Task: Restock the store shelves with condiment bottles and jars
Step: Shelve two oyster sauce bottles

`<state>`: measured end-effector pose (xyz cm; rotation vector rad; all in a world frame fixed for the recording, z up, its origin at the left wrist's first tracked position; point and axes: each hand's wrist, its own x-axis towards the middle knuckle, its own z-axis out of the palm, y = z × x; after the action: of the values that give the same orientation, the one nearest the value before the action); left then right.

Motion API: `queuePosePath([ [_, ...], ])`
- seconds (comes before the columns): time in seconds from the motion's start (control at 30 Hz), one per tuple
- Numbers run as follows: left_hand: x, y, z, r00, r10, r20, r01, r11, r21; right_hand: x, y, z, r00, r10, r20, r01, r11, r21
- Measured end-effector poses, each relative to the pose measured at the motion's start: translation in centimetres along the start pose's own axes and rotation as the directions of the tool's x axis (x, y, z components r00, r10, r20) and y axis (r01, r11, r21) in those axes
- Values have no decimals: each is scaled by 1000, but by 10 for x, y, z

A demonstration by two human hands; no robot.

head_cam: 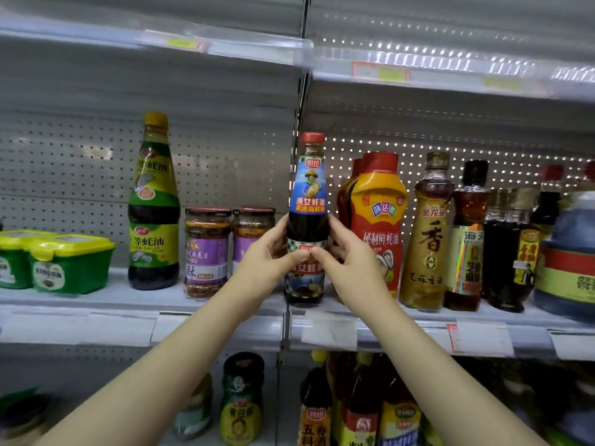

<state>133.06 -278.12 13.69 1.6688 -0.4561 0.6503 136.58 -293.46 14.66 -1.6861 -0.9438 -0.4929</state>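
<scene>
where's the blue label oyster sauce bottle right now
Head view, centre: the blue-label bottle is at the middle shelf front, gripped by the left hand and right hand, between purple-label jars on its left and a red-and-yellow squeeze bottle on its right.

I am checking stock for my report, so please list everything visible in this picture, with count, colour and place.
tubs: two, green with yellow lids, middle shelf, far left
tall bottle: one, dark, green-yellow label, yellow cap, right of the tubs
jars: two, purple labels, red lids, right of the tall bottle
blue-label bottle: one, dark, red cap, shelf centre
squeeze bottles: two, red and yellow, right of it
golden bottle: one, right of the squeeze bottles
dark bottles: several, count unclear, further right
large jug: one, bluish, far right
lower-shelf bottles: several, blurred, below
left hand: one, grips the blue-label bottle's left side
right hand: one, grips its right side
</scene>
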Motion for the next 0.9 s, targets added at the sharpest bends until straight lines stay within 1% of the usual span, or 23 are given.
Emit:
queuePosePath([
  [0.2,-1,-1,10,1000,8,12,-9,999,44,-4,3,6,999,25,-45,-29,994,-102],
  [0.3,-4,-6,9,1000,17,15,-19,992,121,-10,5,12,996,25,-81,-38,986,-160],
  [0.4,-8,-12,9,999,28,-16,-24,983,181,-20,12,20,993,12,-120,-35,981,-191],
  [0.5,-10,-14,11,999,25,-35,-18,983,183,-33,20,26,991,24,-131,-56,968,-243],
  [0.6,-8,-16,9,999,2,-41,4,988,152,-42,27,29,989,-11,-146,-34,952,-304],
  [0.67,-5,-15,8,997,-45,-63,51,993,104,-41,30,30,986,-19,-166,-32,954,-299],
  [0.73,-5,-13,9,992,-86,-88,95,990,107,-40,32,30,984,-4,-180,-44,964,-263],
  [0.9,-7,-12,12,992,-51,-118,74,977,199,-43,29,31,988,2,-157,-47,957,-286],
])
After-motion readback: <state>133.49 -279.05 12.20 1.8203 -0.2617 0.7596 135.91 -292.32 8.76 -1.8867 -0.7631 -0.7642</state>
